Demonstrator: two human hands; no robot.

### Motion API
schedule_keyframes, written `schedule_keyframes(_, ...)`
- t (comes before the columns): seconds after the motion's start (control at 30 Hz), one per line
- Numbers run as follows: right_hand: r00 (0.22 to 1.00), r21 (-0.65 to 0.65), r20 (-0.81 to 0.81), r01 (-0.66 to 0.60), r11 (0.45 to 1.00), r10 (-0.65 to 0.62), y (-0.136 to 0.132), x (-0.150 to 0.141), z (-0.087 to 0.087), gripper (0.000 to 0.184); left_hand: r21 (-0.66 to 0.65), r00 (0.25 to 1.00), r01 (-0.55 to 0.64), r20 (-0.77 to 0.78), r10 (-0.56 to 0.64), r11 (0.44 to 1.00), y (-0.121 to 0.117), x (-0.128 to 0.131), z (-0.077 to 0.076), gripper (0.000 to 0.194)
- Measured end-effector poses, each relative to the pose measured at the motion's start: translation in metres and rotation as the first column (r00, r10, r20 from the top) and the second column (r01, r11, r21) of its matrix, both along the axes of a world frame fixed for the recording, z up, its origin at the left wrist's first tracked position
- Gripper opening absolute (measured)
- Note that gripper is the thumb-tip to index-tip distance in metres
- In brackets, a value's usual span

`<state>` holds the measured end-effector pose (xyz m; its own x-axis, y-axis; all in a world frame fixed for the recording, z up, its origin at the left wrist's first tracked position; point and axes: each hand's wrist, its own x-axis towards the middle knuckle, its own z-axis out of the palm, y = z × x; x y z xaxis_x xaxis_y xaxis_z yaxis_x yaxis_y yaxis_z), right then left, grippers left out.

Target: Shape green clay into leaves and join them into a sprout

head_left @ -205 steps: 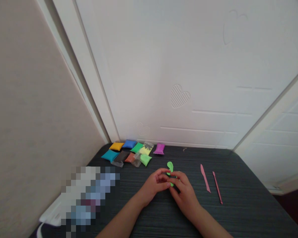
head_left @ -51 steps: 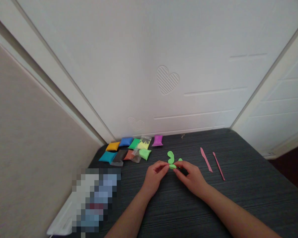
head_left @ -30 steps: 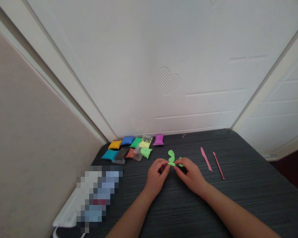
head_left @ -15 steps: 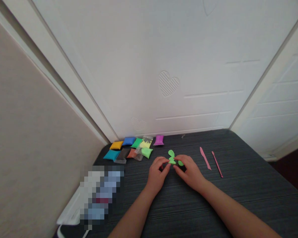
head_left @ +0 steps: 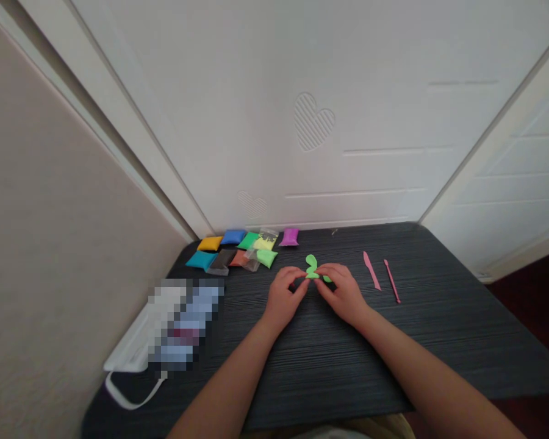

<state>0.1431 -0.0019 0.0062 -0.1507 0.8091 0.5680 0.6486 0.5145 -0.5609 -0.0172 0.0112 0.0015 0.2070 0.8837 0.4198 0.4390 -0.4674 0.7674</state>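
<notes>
Between my two hands is a small flat piece of light green modelling clay (head_left: 312,276). My left hand (head_left: 283,299) pinches its left edge with thumb and fingertips. On the other side my right hand (head_left: 343,291) grips the right edge the same way. Just behind the fingertips lies a curved light green clay shape (head_left: 311,262); whether it joins the held piece I cannot tell. Another light green bit (head_left: 327,279) is partly hidden by my right fingers.
Several clay packets stand at the back left, among them a teal packet (head_left: 202,260) and a purple packet (head_left: 290,237). A pink clay knife (head_left: 371,271) and a thin pink modelling tool (head_left: 392,281) lie right. A white object with a strap (head_left: 130,350) rests left, partly blurred.
My head has tilted down, so the whole scene sits higher in view. My right fingertips have come in and now touch the clay piece that my left hand holds.
</notes>
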Motion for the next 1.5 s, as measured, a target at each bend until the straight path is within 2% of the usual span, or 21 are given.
schedule_keyframes(0.23, 0.999, 0.010, -0.012, 0.043, 0.999, -0.043, 0.013, -0.017, 0.007, 0.015, 0.015, 0.991, -0.130, 0.019, 0.130, 0.991, 0.006, -0.004, -0.004, 0.015)
schedule_keyframes(0.5, 0.996, 0.006, 0.067, 0.050, 0.999, -0.050, 0.009, -0.009, 0.004, 0.016, 0.074, 0.987, -0.155, -0.017, 0.157, 0.985, 0.007, 0.000, -0.006, 0.012)
schedule_keyframes(0.77, 0.997, -0.014, 0.076, 0.027, 1.000, -0.026, 0.010, -0.002, 0.001, 0.015, 0.054, 0.996, -0.081, -0.028, 0.083, 0.995, 0.008, 0.000, -0.003, 0.013)
schedule_keyframes(1.0, 0.999, -0.024, 0.050, 0.006, 1.000, -0.005, 0.009, -0.003, -0.001, 0.014, 0.044, 0.992, -0.120, -0.026, 0.121, 0.992, 0.009, -0.002, -0.005, 0.011)
schedule_keyframes(1.5, 1.000, 0.006, 0.031, -0.002, 1.000, 0.001, 0.009, -0.004, -0.002, 0.013, 0.059, 0.995, -0.104, 0.004, 0.104, 0.993, 0.008, -0.002, -0.004, 0.013)
